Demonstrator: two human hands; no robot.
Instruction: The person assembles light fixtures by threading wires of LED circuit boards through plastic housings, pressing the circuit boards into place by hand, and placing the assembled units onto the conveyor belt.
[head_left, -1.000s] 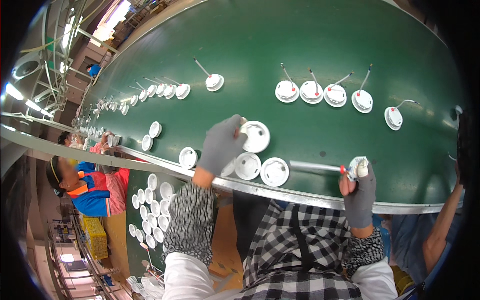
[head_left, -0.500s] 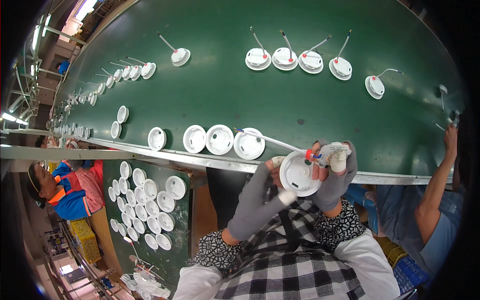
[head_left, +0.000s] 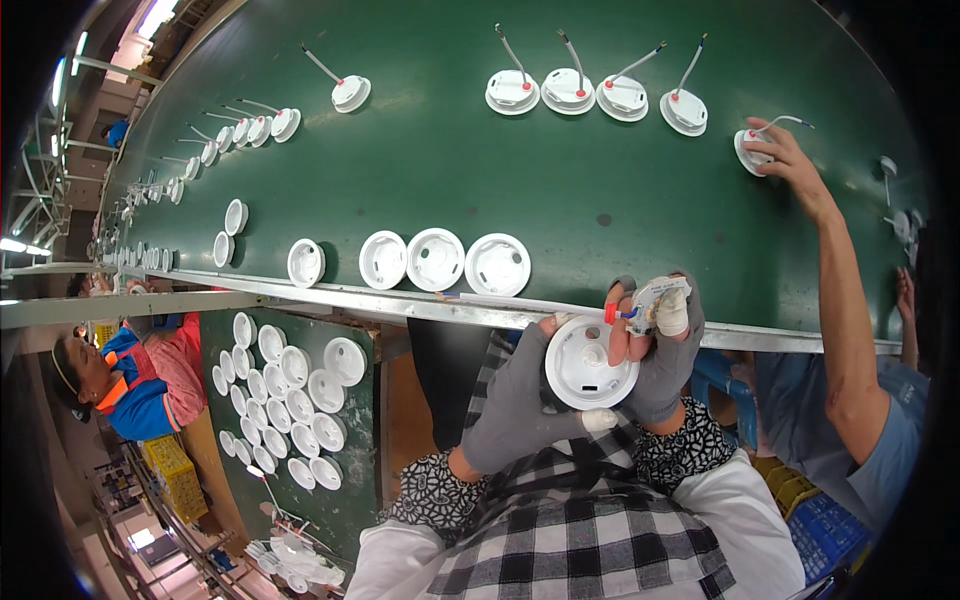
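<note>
My left hand (head_left: 525, 405), in a grey glove with bare or taped fingertips, grips a white round lamp housing (head_left: 580, 372) by its rim, its hollow side facing up. My right hand (head_left: 668, 345), gloved alike with taped fingers, is closed on a small white driver part (head_left: 655, 297) just above the housing. A red grommet (head_left: 611, 313) and a bit of blue wire sit at that part. From there a grey-white cable (head_left: 530, 302) runs left over the table's metal edge. Three open white housings (head_left: 435, 260) lie in a row left of my hands.
Several capped housings with cables (head_left: 568, 92) stand along the green table (head_left: 420, 170). A co-worker's hand (head_left: 785, 160) touches one at the right. More housings (head_left: 295, 367) cover a lower side table at left, near a person in a blue jacket (head_left: 140, 390). A blue crate (head_left: 825, 530) stands lower right.
The housing has turned in my left hand and now faces up more fully. The cable has swung lower. The co-worker's arm has reached over to a capped housing.
</note>
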